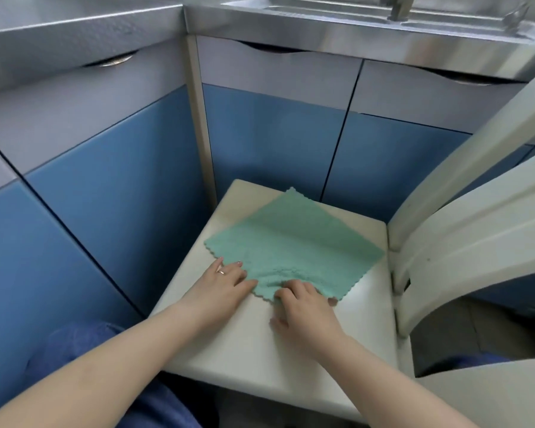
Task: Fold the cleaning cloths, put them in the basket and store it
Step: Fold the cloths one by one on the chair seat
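Observation:
A green cleaning cloth (pixel 294 242) with scalloped edges lies spread flat, turned like a diamond, on the seat of a white plastic chair (pixel 260 335). My left hand (pixel 226 281) rests flat with fingers apart at the cloth's near left edge, fingertips touching it. My right hand (pixel 303 304) curls its fingers on the cloth's near corner, bunching the fabric there. No basket is in view.
The chair's white backrest (pixel 464 230) curves up on the right. Blue and grey cabinet doors (pixel 112 186) stand close behind and to the left. A steel counter with a sink (pixel 337 17) runs along the top. My blue-trousered knee (pixel 84 344) is at lower left.

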{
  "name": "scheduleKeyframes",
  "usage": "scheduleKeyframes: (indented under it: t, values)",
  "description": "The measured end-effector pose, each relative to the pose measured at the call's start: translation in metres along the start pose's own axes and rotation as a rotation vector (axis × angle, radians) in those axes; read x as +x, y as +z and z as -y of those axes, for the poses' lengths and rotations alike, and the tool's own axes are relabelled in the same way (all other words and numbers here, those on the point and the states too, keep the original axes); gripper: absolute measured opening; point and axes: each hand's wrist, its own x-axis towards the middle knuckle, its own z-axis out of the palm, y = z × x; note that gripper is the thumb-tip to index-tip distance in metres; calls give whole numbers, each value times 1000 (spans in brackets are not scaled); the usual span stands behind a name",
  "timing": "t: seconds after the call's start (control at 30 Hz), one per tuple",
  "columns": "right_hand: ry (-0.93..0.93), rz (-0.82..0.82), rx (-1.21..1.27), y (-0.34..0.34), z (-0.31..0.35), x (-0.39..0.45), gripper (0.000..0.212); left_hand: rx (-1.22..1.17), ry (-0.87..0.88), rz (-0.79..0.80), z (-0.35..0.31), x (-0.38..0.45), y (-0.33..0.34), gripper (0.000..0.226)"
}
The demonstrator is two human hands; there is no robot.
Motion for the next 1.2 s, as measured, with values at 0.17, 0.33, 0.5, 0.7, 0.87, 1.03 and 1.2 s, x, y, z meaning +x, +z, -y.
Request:
scheduleKeyframes:
  t: [0.17,0.33,0.5,0.7,0.87,1.03,1.2]
  values:
    - [-75,-148,-51,-9,-19,-10,22,-132,163,-318,-11,-17,-11,25]
    - [-130,-196,-177,-11,-35,-27,32,-269,257,-323,-15,-29,-4,26]
    - [-59,-119,-150,-1,-54,-33,28,-292,135,-355,-6,-31,-1,26]
    - [187,-146,-28,0,-66,-36,22,-349,-103,-371,10,-33,4,24]
    - [434,-280,400,-10,-70,-39,6,-468,-287,-361,28,-34,8,21]
    - [572,-543,864,-25,-76,-39,10,-896,-433,-441,34,-38,-4,15]
    - [595,-620,991,-30,-75,-40,19,-1123,-547,-537,31,-41,-17,15]
